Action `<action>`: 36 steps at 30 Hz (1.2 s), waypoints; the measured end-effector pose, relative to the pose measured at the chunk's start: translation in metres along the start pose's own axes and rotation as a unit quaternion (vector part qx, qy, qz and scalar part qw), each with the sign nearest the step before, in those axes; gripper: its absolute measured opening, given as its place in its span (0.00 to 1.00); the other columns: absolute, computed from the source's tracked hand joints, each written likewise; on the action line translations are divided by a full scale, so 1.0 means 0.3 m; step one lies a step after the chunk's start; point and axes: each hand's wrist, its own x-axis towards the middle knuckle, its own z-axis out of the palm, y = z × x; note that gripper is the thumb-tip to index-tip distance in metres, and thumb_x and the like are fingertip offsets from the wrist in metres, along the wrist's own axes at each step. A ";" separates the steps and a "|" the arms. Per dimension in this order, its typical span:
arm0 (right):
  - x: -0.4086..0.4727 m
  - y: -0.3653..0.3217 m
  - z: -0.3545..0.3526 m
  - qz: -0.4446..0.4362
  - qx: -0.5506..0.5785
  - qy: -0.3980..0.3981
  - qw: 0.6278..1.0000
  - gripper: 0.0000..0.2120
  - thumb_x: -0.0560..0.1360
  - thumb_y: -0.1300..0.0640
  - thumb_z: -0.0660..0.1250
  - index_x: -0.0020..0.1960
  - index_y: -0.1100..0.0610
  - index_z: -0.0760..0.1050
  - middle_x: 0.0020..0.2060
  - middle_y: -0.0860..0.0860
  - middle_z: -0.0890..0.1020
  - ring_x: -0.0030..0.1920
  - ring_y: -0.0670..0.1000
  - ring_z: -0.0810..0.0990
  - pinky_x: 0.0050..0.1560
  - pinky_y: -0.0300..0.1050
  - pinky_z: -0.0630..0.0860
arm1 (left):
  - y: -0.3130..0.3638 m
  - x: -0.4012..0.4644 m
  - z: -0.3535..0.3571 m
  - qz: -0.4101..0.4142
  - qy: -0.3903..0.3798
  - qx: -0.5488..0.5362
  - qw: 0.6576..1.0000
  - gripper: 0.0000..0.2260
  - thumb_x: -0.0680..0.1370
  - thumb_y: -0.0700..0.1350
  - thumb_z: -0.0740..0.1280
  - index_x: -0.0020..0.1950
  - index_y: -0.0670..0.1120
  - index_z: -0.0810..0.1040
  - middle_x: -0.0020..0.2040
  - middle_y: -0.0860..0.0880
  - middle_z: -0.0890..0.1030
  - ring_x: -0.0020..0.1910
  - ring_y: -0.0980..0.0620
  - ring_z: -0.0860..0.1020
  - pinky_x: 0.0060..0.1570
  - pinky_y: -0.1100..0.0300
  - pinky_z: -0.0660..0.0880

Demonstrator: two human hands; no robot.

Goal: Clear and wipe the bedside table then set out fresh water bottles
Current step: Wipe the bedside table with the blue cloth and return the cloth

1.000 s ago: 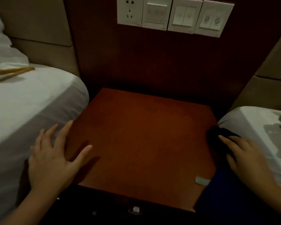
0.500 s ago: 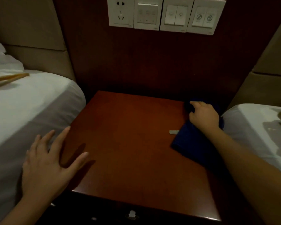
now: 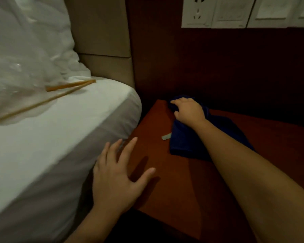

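The reddish-brown bedside table [image 3: 182,190] fills the lower middle of the head view. A dark blue cloth [image 3: 188,141] with a small pale tag lies on its far left part. My right hand [image 3: 188,111] presses down on the cloth's far end near the table's back left corner, fingers curled over it. My left hand [image 3: 116,178] rests flat with fingers spread on the table's near left edge, beside the bed. No water bottles are in view.
A bed with a white sheet [image 3: 51,137] borders the table on the left, with a white pillow [image 3: 25,50] and thin orange-trimmed sticks [image 3: 68,86] on it. A dark wood wall panel carries sockets and switches [image 3: 235,13] above the table.
My right hand has slid the blue cloth from the table's right side across the back to the back left corner. The view has swung left. My left hand has stayed at the left edge.
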 end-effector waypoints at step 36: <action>-0.158 0.121 -0.097 -0.019 -0.040 -0.033 0.998 0.21 0.77 0.53 0.60 0.69 0.46 0.67 0.68 0.50 0.72 0.65 0.55 0.70 0.60 0.54 0.66 | -0.028 0.017 0.001 0.012 -0.024 0.028 0.999 0.39 0.66 0.77 0.51 0.73 0.61 0.63 0.72 0.50 0.69 0.75 0.43 0.61 0.69 0.35 0.59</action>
